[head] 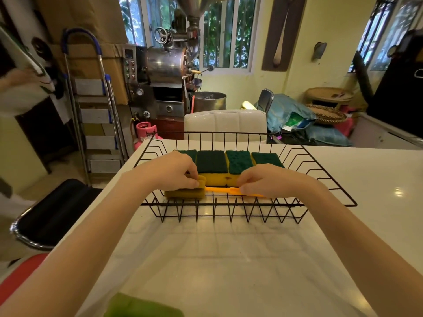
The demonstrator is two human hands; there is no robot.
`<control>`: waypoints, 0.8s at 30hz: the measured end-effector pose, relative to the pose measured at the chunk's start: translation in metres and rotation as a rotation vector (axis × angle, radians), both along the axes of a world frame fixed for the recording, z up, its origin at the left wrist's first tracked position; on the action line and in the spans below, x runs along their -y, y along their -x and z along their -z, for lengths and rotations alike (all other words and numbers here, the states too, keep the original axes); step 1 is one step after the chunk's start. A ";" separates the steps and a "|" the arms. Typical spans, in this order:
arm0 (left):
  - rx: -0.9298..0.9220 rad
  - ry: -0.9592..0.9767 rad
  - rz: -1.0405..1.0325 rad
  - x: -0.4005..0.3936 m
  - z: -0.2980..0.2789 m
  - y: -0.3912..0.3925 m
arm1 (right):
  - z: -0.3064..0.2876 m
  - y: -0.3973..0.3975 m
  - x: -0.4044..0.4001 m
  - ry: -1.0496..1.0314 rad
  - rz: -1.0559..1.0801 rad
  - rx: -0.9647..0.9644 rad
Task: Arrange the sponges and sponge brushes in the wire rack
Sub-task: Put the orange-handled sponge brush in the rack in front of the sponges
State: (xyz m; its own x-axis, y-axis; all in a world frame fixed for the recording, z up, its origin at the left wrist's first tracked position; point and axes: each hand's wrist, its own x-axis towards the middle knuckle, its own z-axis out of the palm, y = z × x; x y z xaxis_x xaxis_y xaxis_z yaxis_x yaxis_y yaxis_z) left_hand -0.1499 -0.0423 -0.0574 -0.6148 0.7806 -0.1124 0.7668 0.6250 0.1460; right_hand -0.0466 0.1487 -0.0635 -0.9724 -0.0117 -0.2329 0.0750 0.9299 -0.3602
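A black wire rack (329, 179) stands on the white table (229, 259). Several yellow sponges with green scouring tops (211, 162) lie side by side along its back. In front of them lies a sponge brush (219, 189) with a yellow sponge head at the left and an orange handle running right. My left hand (174, 170) pinches the sponge head. My right hand (272, 180) grips the orange handle, hiding most of it. Both hands are inside the rack.
A white chair back (225, 124) stands behind the table. A black stool (52, 213) is at the left, a step ladder (96, 106) beyond it. A green object (142, 305), blurred, lies at the table's near edge. Metal machinery stands by the window.
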 end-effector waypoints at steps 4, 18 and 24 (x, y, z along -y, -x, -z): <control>0.040 -0.014 0.004 0.011 -0.008 -0.009 | -0.012 -0.007 0.003 0.065 -0.025 -0.100; 0.256 -0.532 0.016 0.084 -0.029 -0.086 | -0.043 -0.086 0.078 0.267 -0.243 -0.291; 0.334 -0.437 0.055 0.109 0.000 -0.118 | -0.016 -0.111 0.091 0.085 -0.363 -0.074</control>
